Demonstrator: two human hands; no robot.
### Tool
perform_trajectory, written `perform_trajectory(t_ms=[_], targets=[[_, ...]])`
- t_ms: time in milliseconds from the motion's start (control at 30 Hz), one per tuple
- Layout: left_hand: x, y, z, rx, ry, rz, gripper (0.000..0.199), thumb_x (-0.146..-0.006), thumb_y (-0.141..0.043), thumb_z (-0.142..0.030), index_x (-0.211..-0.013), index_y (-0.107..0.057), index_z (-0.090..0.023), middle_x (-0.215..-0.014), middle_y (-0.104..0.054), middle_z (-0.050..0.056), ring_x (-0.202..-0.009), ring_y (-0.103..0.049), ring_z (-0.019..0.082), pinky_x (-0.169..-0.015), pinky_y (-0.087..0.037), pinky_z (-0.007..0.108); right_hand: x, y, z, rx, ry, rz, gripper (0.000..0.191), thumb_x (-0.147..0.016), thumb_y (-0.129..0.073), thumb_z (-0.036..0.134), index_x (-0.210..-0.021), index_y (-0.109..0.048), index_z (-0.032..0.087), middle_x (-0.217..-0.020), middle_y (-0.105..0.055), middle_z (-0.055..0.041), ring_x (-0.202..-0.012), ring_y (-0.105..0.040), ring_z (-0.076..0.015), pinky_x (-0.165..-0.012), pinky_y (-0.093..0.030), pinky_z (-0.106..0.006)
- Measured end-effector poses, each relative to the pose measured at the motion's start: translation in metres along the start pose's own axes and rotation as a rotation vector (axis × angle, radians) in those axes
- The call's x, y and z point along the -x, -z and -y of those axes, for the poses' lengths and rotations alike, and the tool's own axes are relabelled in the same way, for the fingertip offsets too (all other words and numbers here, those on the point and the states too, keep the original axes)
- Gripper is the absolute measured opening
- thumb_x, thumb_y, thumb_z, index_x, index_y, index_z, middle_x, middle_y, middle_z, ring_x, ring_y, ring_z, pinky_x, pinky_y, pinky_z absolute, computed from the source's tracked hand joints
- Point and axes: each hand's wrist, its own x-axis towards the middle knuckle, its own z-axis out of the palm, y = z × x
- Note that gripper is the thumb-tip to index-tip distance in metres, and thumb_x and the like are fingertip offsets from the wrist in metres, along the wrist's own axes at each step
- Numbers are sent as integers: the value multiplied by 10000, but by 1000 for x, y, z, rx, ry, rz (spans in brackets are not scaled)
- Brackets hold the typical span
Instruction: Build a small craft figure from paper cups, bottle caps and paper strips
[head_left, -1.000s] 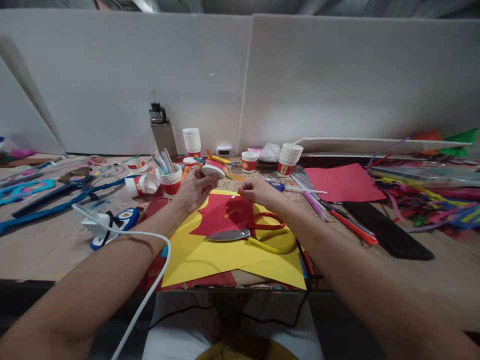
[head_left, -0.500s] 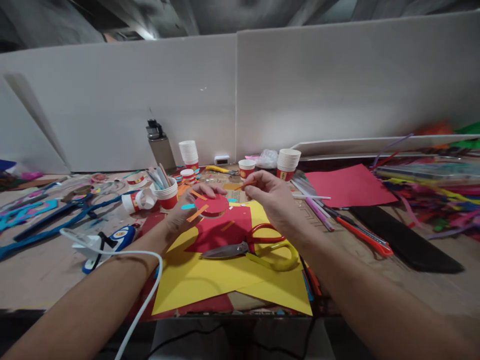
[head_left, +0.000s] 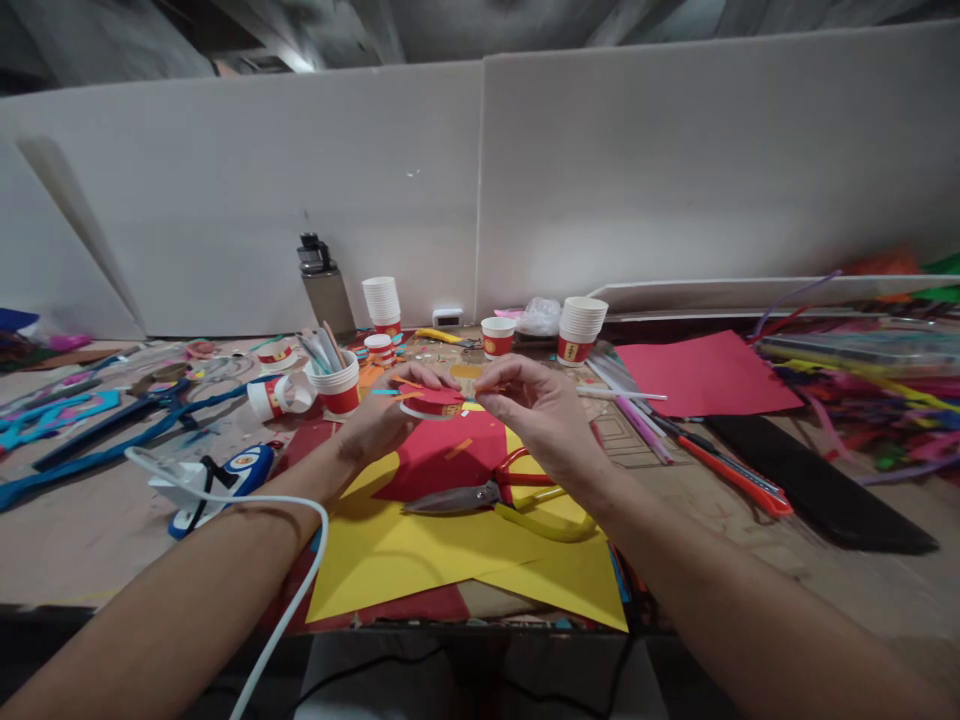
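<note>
My left hand [head_left: 382, 420] is closed round a shallow cut-down paper cup [head_left: 433, 407] with a red top. Orange paper strips and a blue one [head_left: 385, 392] stick out from its rim. Close to the cup's right edge, my right hand [head_left: 536, 405] pinches a small orange paper strip, mostly hidden by the fingers. Below both hands, scissors [head_left: 487, 496] with one red and one yellow handle rest across red paper [head_left: 427, 460] and yellow paper [head_left: 397, 560]. A loose orange strip [head_left: 459, 449] lies on the red sheet.
Stacked paper cups [head_left: 583, 325] stand at the back, near a grey bottle [head_left: 328, 298]. A cup of sticks [head_left: 334, 385] is left of centre. On the right lie a red utility knife [head_left: 739, 478], a black case [head_left: 817, 485] and red paper [head_left: 697, 370]. A white cable [head_left: 300, 498] crosses my left forearm.
My left hand has tilted the cup piece, so its side now shows and its top looks flatter. My right hand has come closer to its edge with the orange strip.
</note>
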Motion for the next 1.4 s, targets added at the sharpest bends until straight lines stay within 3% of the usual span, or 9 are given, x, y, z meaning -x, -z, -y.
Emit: perform_trajectory(t_ms=[400,533,900,1100,1400], targets=[[0,-5,-2,33,55,-45,282,-552,-840,-134,-741,-632,-163,-859,-700,41,-643,-625,108,-568,-485,209,0,0,-6,-1,3,69,33,-777,-645,193,-800,-634,214,-798,-619,10,-757,-553,-121,-708,-432,-276],[0,-8,0,52,80,-55,256,-572,-821,-143,-757,-644,-132,-698,-661,25,-566,-583,96,-564,-470,218,-1,-1,-7,0,-39,58,43,-778,-649,215,-816,-631,205,-794,-624,11,-721,-555,-110,-673,-433,-264],[-3,-14,3,101,160,-159,264,-623,-815,-204,-804,-648,-112,-669,-619,12,-504,-481,54,-491,-418,206,-2,0,-13,58,-216,24,283,-752,-691,290,-1014,-626,202,-1012,-667,-42,-773,-578,-125,-709,-468,-285],[-4,-14,6,117,227,-208,288,-618,-818,-200,-849,-675,-103,-704,-636,26,-520,-482,45,-492,-412,184,-5,-1,-21,29,-338,-22,240,-775,-626,282,-987,-706,203,-978,-706,-32,-813,-589,-133,-716,-448,-273],[-4,-15,4,71,231,-206,270,-619,-818,-206,-834,-684,-113,-680,-634,30,-512,-476,47,-472,-396,173,-4,-3,-26,-31,-410,-93,239,-724,-627,305,-899,-734,183,-816,-681,-1,-696,-526,-117,-642,-384,-265]])
